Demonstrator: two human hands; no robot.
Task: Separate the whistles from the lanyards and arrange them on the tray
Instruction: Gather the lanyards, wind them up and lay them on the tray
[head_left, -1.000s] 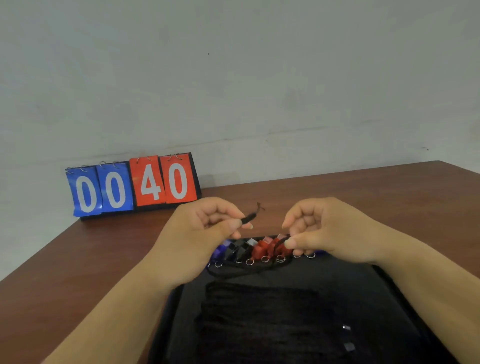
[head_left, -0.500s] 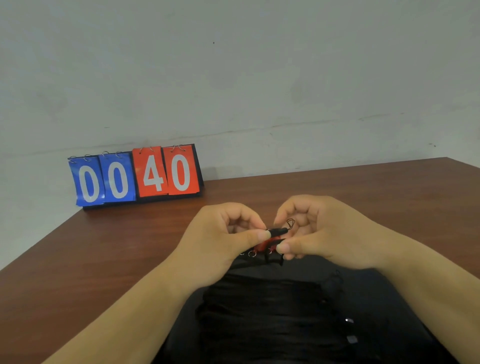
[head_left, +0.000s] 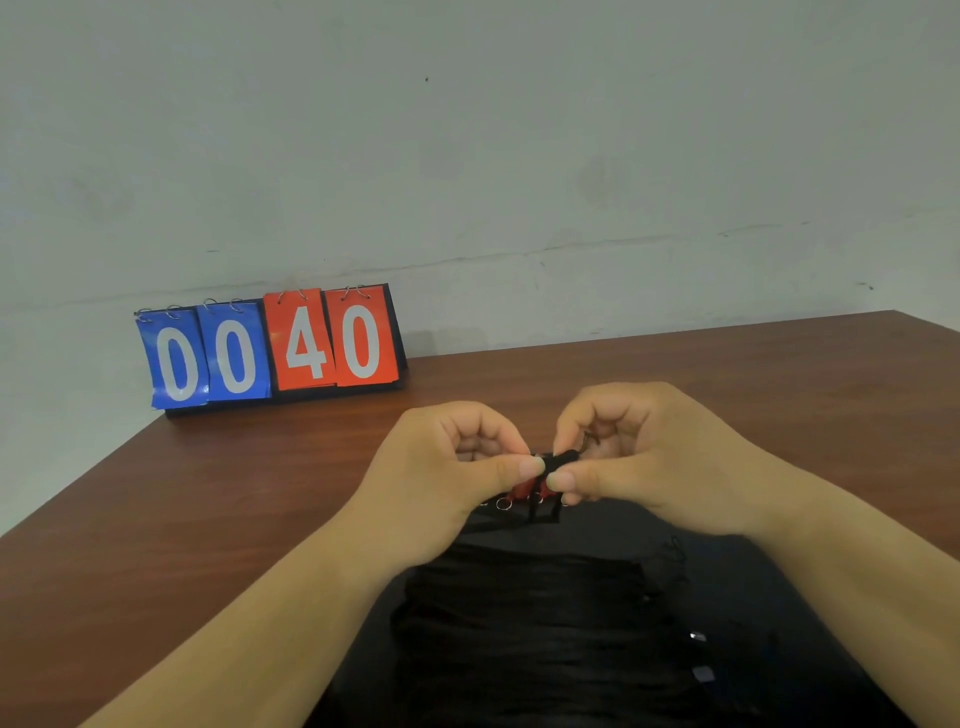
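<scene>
- A flip scoreboard stands at the far left of the brown table against the wall, reading 00 in blue and 40 in red; it is well apart from the work.
- The left hand is closed, thumb and forefinger pinching one end of a small black lanyard clip, probably to steady it.
- The clip lies roughly crosswise, its long axis running left to right between the two hands, tilted slightly up to the right.
- The right hand is closed too, thumb and fingers gripping the other end, apparently working the clasp loose.
- Just below the hands, red whistles with small metal rings sit in a row on the black tray.
- Nearer the viewer, a dark pile of lanyards lies on the tray.
</scene>
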